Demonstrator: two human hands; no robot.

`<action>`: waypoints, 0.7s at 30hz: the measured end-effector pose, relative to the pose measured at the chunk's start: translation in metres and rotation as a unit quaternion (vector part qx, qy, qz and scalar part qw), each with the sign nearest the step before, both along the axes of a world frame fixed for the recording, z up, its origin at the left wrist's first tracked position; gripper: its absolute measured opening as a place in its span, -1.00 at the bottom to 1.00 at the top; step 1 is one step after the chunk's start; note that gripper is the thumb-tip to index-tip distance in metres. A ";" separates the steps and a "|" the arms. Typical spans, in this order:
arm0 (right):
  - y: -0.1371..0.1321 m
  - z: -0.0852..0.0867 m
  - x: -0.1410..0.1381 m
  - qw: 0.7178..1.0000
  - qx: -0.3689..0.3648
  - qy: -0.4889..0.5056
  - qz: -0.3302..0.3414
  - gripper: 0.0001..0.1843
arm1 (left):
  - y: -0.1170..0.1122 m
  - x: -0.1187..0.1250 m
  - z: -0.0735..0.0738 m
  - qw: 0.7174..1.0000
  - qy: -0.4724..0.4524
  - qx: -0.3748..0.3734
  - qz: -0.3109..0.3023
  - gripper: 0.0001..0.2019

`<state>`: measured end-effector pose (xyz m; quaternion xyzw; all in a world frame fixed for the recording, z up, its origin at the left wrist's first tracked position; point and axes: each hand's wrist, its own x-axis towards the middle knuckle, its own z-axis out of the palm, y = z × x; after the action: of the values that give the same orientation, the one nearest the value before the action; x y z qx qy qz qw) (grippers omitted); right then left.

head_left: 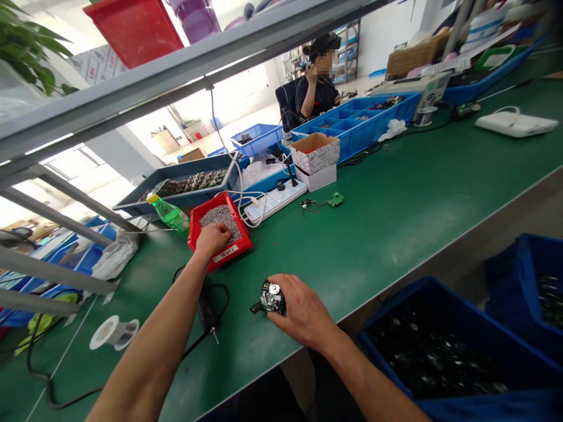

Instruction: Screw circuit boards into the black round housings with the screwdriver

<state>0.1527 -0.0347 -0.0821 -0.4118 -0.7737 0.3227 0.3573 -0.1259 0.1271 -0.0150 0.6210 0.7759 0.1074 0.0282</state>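
My left hand (213,240) reaches into a red bin (244,245) of small grey metal pieces (220,217), perhaps screws. Its fingers are curled together at the surface of the pile, and whatever they pinch is hidden. Near the table's front edge, my right hand (303,308) grips a small black and silver mechanism (271,298) with a round white disc on top. Thumb and fingers close around its right side. Between my arms lies a black corded power screwdriver (207,313), its bit pointing toward me, partly behind my left forearm.
A power strip (277,202), an open carton (315,161) and a green bottle (173,215) stand beyond the bin. A small circuit board (335,199) lies on the green table (396,217). Blue crates (440,287) sit below at right. A person (319,82) sits opposite.
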 end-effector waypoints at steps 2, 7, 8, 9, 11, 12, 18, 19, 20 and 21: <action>0.000 0.000 0.000 1.000 -0.003 -0.001 -0.001 -0.41 | -0.002 -0.002 -0.003 1.000 -0.006 0.013 -0.001 -0.85; 0.001 0.002 0.000 1.000 -0.005 -0.003 -0.001 -0.41 | -0.006 -0.007 -0.005 0.999 -0.022 0.037 -0.002 -0.82; 0.001 0.002 0.000 1.000 -0.005 -0.003 -0.001 -0.42 | -0.006 -0.007 -0.005 0.999 -0.025 0.037 -0.003 -0.80; 0.001 0.003 0.000 1.000 -0.005 -0.004 0.000 -0.42 | -0.005 -0.008 -0.005 0.999 -0.029 0.036 -0.006 -0.77; 0.001 0.004 0.000 1.000 -0.005 -0.004 0.002 -0.43 | -0.003 -0.007 -0.005 0.999 -0.037 0.028 -0.016 -0.70; 0.001 0.005 0.000 1.000 -0.004 -0.004 0.002 -0.43 | -0.001 -0.007 -0.006 0.999 -0.041 0.025 -0.021 -0.69; 0.000 0.004 0.000 1.000 -0.003 0.002 -0.002 -0.44 | 0.005 -0.004 -0.013 0.997 -0.067 0.046 -0.018 -0.85; -0.001 0.004 0.000 1.000 -0.003 0.003 -0.003 -0.44 | 0.005 -0.003 -0.013 0.996 -0.074 0.055 -0.016 -0.86; -0.001 0.004 0.000 1.000 -0.003 0.004 -0.002 -0.44 | 0.004 -0.003 -0.013 0.994 -0.083 0.063 -0.014 -0.86; -0.001 0.003 0.000 1.000 -0.003 0.004 -0.002 -0.44 | 0.003 -0.002 -0.013 0.993 -0.093 0.072 -0.012 -0.87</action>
<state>0.1530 -0.0354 -0.0787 -0.4130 -0.7707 0.3257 0.3596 -0.1284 0.1300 -0.0275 0.6181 0.7527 0.2196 0.0570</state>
